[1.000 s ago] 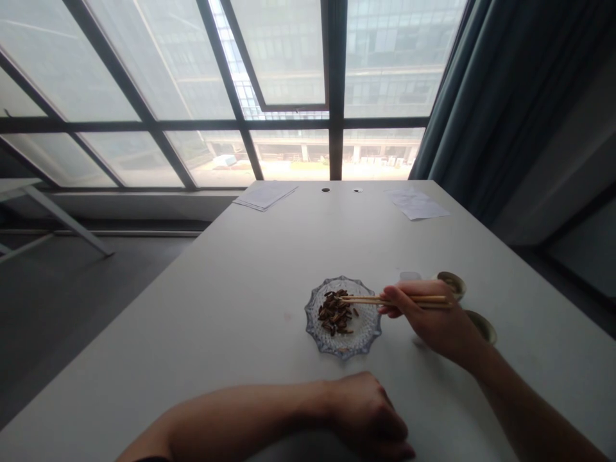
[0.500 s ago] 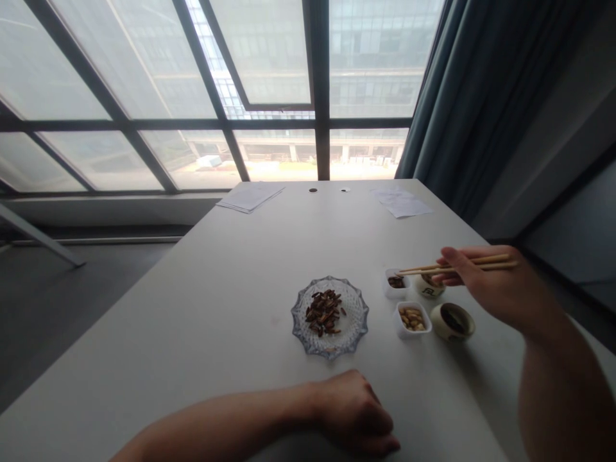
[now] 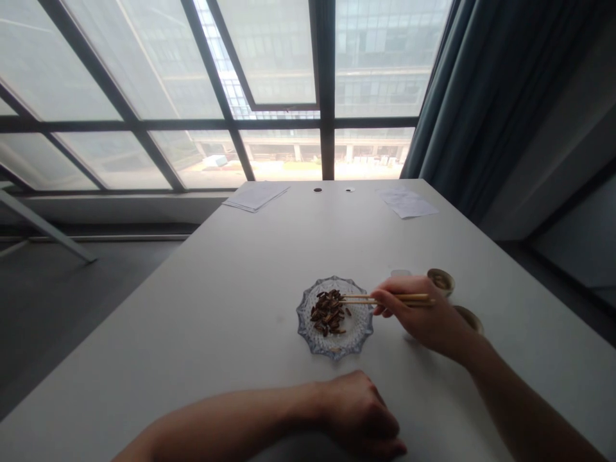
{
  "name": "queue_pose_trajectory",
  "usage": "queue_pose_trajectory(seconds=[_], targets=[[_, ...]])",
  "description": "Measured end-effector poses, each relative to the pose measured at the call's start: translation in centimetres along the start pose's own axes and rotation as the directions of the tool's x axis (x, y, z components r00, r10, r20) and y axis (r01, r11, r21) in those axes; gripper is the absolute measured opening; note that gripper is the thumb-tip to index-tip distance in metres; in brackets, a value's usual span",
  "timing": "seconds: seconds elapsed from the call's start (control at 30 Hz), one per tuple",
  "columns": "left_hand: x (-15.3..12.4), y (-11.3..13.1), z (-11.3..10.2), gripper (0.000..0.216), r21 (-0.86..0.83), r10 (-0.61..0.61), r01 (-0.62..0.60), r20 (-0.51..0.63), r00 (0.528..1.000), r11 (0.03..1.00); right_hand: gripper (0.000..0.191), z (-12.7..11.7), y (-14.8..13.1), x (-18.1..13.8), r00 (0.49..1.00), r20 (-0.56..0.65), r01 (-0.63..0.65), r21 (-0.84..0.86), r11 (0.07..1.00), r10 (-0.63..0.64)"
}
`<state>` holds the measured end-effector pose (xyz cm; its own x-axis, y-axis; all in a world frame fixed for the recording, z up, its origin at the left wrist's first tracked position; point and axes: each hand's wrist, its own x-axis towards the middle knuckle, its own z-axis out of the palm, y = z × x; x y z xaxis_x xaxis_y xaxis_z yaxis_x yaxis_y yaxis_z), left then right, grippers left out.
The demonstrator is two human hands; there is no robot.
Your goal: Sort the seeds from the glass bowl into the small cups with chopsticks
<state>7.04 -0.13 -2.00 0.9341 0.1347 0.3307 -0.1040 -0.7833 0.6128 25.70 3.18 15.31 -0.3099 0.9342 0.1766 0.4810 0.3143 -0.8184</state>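
Note:
A scalloped glass plate [image 3: 356,337] holds a small heap of dark seeds [image 3: 327,312] near the middle of the white table [image 3: 240,282]. My right hand [image 3: 423,317] grips a pair of wooden chopsticks [image 3: 385,299], whose tips reach over the seeds. My left hand [image 3: 363,414] rests on the table in front of the plate with its fingers curled and nothing seen in them. Behind my right hand show two small round cups [image 3: 441,280] and the corner of a white dish [image 3: 400,273].
Sheets of paper lie at the far left [image 3: 256,196] and far right [image 3: 408,203] of the table. Two small round holes [image 3: 317,190] sit at the far edge. Large windows stand beyond; a dark curtain [image 3: 486,96] hangs at the right.
My right hand, which had lifted the chopsticks over the small dishes at the right, has come back left and down, tips over the plate's seeds. My left hand stayed put.

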Motion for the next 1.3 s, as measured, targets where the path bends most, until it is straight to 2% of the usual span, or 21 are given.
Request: queue_pose_trajectory(seconds=[0.17, 0.3, 0.43, 0.53, 0.63, 0.7, 0.8, 0.87, 0.9, 1.03, 1.2, 1.3], targets=[[0.0, 0.0, 0.2, 0.047, 0.025, -0.012, 0.012, 0.01, 1.0, 1.0, 0.041, 1.4, 1.2, 1.0, 0.994, 0.076, 0.087, -0.098, 0.991, -0.079], [0.0, -0.2, 0.4, 0.047, 0.04, -0.015, 0.014, 0.02, 1.0, 0.999, 0.045, 1.7, 2.2, 1.2, 0.996, 0.082, 0.032, -0.045, 0.998, -0.029], [0.0, -0.3, 0.3, 0.048, 0.05, -0.01, 0.009, 0.023, 1.0, 0.999, 0.049, 2.0, 2.3, 1.2, 0.999, 0.039, -0.028, 0.032, 0.999, 0.027], [0.1, -0.2, 0.2, 0.048, 0.054, -0.02, 0.017, 0.056, 0.998, 0.998, 0.049, 1.5, 2.0, 0.8, 0.998, -0.039, -0.04, 0.061, 0.997, 0.042], [0.1, -0.1, 0.1, 0.048, 0.04, -0.022, 0.019, 0.066, 0.998, 0.999, 0.046, -0.4, 1.4, 0.0, 0.98, -0.183, -0.062, 0.097, 0.993, 0.079], [0.1, 0.0, 0.0, 0.049, 0.036, -0.019, 0.017, 0.053, 0.998, 0.999, 0.043, -2.2, 1.0, -0.7, 0.946, -0.301, -0.092, 0.111, 0.99, 0.121], [0.1, 0.2, -0.3, 0.048, 0.037, -0.019, 0.018, 0.04, 0.999, 0.999, 0.043, -4.9, 0.5, -1.8, 0.862, -0.481, -0.163, 0.034, 0.986, 0.159], [0.2, 0.2, -0.5, 0.044, 0.03, -0.017, 0.016, 0.038, 0.999, 0.999, 0.044, -6.2, 0.5, -2.2, 0.813, -0.56, -0.223, -0.043, 0.974, 0.161], [0.2, 0.2, -0.6, 0.04, 0.025, -0.01, 0.009, 0.035, 0.999, 1.0, 0.046, -6.7, 0.7, -2.3, 0.804, -0.571, -0.251, -0.079, 0.965, 0.163], [0.7, 0.2, -1.0, 0.018, 0.024, 0.053, -0.054, 0.032, 0.998, 0.998, 0.047, -7.7, 1.6, -2.2, 0.844, -0.508, -0.306, -0.195, 0.932, 0.172], [0.7, 0.6, -1.1, 0.041, 0.074, 0.058, -0.065, 0.095, 0.994, 0.995, 0.044, -6.9, 1.4, -2.3, 0.87, -0.468, -0.25, -0.147, 0.957, 0.156], [0.2, 1.2, -1.1, 0.058, 0.191, -0.009, -0.018, 0.137, 0.991, 0.981, 0.042, -5.4, 0.4, -2.4, 0.915, -0.359, -0.209, -0.034, 0.977, 0.183]])
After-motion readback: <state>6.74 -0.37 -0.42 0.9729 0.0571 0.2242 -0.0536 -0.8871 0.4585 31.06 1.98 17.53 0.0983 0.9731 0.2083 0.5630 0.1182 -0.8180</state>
